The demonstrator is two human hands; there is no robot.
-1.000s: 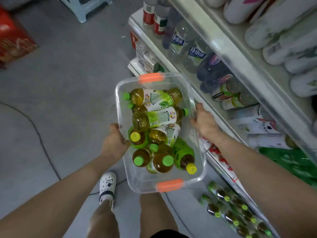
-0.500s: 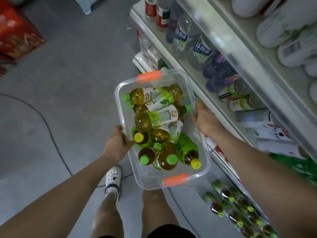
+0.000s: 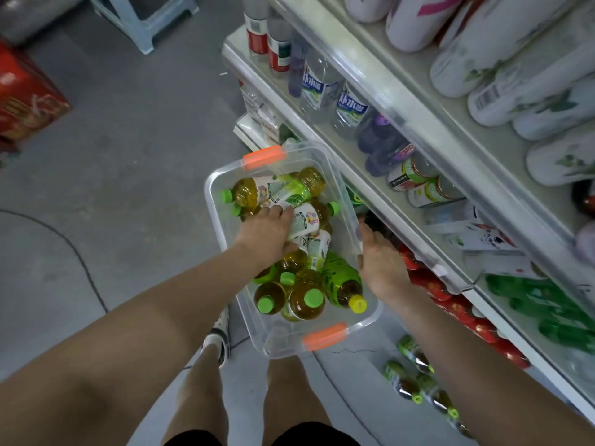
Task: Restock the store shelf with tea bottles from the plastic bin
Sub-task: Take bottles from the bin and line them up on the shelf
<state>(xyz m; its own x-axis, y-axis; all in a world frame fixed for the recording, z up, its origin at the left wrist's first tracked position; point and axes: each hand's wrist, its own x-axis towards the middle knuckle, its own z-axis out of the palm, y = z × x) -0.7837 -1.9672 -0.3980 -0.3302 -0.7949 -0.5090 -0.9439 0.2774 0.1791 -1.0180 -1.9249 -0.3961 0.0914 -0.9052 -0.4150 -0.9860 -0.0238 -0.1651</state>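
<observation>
Clear plastic bin [image 3: 225, 233] is now hanging on my right hand [image 3: 381, 263] alone, grip clenching its shelf-side rim. My left hand [image 3: 269, 235] is off the other rim and inside, fingers closing round a white-labelled tea bottle [image 3: 306, 218] on top of the pile, so picking is starting and nothing is restocked yet. Bin is sitting beside the shelf edge [image 3: 415, 249]. Hard to tell whether that bottle is lifted; left fingertips are hidden, lower shelf rows are cut off and dark.
</observation>
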